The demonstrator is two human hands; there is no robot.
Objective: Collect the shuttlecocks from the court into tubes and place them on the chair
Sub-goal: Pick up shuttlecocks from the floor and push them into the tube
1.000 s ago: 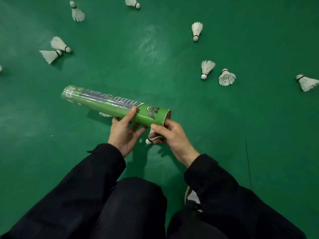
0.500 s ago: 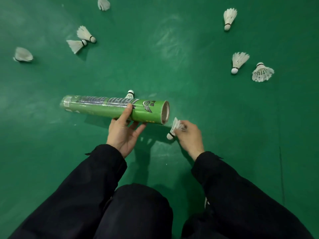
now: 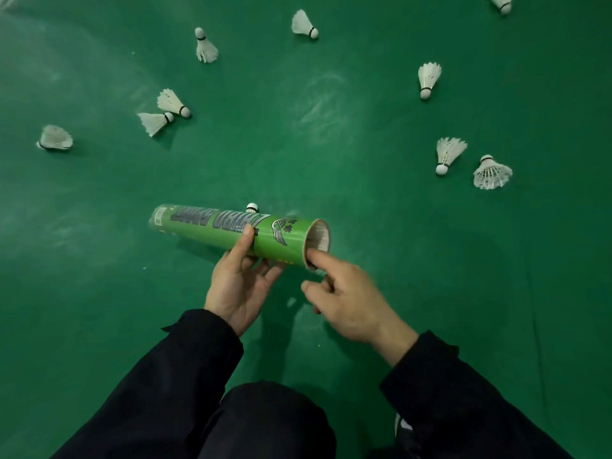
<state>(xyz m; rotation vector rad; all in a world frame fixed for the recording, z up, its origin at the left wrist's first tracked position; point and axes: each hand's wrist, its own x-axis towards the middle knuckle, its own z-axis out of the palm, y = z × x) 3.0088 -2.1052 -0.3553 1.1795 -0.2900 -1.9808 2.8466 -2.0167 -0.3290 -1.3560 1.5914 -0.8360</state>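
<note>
Sleeves (image 3: 185, 376), black, fill the near edge at six o'clock, with a dark knee (image 3: 265, 422) between them and a shoe (image 3: 402, 425) just showing beside the right one. Left hand (image 3: 240, 286) grips the green tube (image 3: 238, 231) from beneath, thumb laid over the printed side and fingers curled under it, so the tube hangs level above the green court floor (image 3: 364, 127), closed end toward nine o'clock and open mouth toward three. Right hand (image 3: 347, 298) holds nothing: its forefinger (image 3: 319, 258) stretches out and touches the lower rim of the open mouth, the other fingers loosely curled. White feathers show just inside the mouth.

A cork tip (image 3: 252, 207) of one shuttlecock peeks over the tube's far side. Farther out, at nine o'clock, one shuttlecock (image 3: 54, 138) lies alone, and a touching pair (image 3: 164, 112) lies at ten. At two to three o'clock, a feathered one (image 3: 447, 154) lies just beside a spread one (image 3: 491, 173); another (image 3: 428, 79) lies beyond them. Farthest, at eleven and twelve, two more (image 3: 205, 46) (image 3: 304, 25) rest well apart, and one (image 3: 501, 2) is cut by the top edge at one o'clock.
</note>
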